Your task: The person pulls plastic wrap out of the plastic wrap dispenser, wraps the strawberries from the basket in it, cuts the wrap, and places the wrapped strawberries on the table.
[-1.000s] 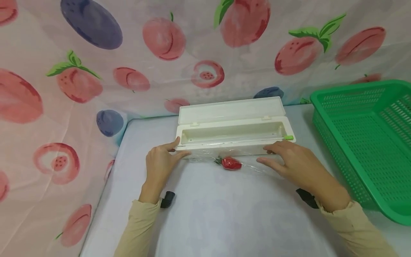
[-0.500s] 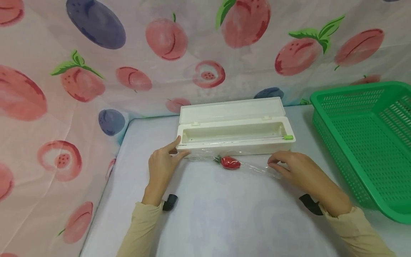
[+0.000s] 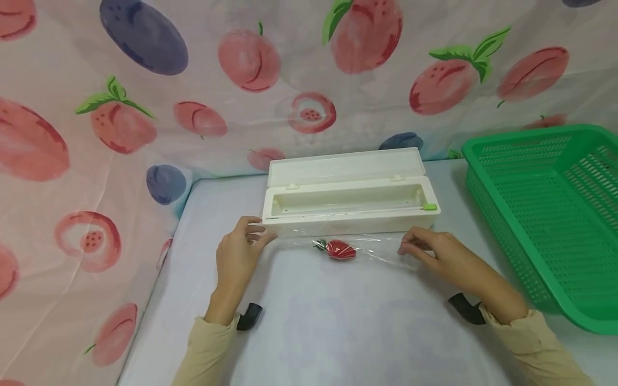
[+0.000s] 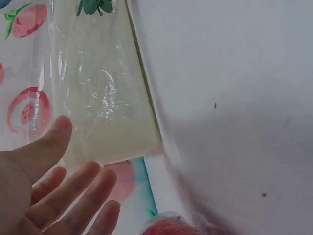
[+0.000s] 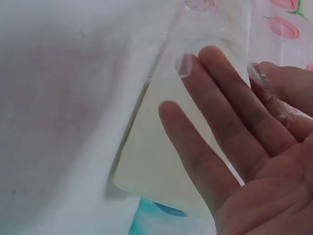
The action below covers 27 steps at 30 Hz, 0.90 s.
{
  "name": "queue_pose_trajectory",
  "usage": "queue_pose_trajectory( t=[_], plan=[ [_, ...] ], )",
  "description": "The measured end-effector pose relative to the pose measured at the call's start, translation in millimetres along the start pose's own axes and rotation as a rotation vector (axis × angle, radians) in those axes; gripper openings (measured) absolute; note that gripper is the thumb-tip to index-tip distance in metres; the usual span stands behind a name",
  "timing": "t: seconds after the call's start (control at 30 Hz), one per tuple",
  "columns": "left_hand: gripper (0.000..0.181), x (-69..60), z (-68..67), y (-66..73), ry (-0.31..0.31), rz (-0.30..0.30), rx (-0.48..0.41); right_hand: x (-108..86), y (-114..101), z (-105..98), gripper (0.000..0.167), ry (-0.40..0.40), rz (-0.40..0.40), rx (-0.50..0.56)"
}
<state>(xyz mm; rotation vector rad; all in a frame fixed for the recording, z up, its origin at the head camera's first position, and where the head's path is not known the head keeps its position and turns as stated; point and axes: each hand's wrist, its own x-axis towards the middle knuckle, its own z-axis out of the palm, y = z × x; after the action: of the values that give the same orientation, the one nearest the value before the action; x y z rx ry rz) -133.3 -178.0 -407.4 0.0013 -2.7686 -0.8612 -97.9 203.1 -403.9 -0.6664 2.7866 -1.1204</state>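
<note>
A red strawberry with green leaves lies wrapped in clear cling film, just in front of a long white cling film dispenser. The dispenser's lid stands open, and a green slide cutter sits at the right end of its rail. My right hand pinches the film's right end between thumb and index finger; in the right wrist view its other fingers are extended. Beside the dispenser's left front corner is my left hand, thumb apart from the fingers, holding nothing that shows.
A green plastic basket stands at the right. Fruit-print cloth hangs behind and to the left of the white-covered table. At the bottom of the left wrist view, a red thing under clear film is partly cut off.
My left hand has let go of the dispenser's left corner and drawn slightly back. My right hand has closed finger and thumb on the film; the strawberry has shifted a little left.
</note>
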Motion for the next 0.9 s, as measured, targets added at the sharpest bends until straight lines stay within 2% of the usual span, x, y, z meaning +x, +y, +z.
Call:
queue_pose_trajectory(
  t=[0.1, 0.2, 0.37, 0.43, 0.57, 0.7, 0.8, 0.9],
  plan=[
    [0.03, -6.3, -6.1, -0.5, -0.015, 0.005, -0.003, -0.1, 2, 1, 0.005, -0.041, 0.004, 0.095],
    [0.02, -10.3, -10.4, -2.3, -0.066, 0.034, -0.082, -0.3, 4, 1, 0.008, -0.079, 0.007, 0.171],
    [0.012, -11.5, -14.0, -8.6, -0.256, 0.087, -0.296, -2.2, 7, -2, 0.011, -0.141, 0.03, 0.245],
    [0.013, -11.1, -15.2, -11.2, -0.345, 0.082, -0.38, -3.2, 8, -3, 0.012, -0.171, 0.044, 0.277],
    [0.021, -11.6, -18.4, -15.2, -0.507, 0.004, -0.584, -4.5, 9, -7, 0.014, -0.218, 0.061, 0.334],
    [0.026, -13.1, -20.4, -17.1, -0.626, -0.066, -0.736, -5.0, 12, -9, 0.015, -0.257, 0.08, 0.387],
    [0.026, -14.1, -17.8, -19.2, -0.68, -0.096, -0.775, -5.5, 14, -10, 0.016, -0.271, 0.078, 0.396],
    [0.023, -15.0, -11.6, -22.3, -0.705, -0.149, -0.773, -5.2, 17, -10, 0.016, -0.295, 0.093, 0.383]
  ],
)
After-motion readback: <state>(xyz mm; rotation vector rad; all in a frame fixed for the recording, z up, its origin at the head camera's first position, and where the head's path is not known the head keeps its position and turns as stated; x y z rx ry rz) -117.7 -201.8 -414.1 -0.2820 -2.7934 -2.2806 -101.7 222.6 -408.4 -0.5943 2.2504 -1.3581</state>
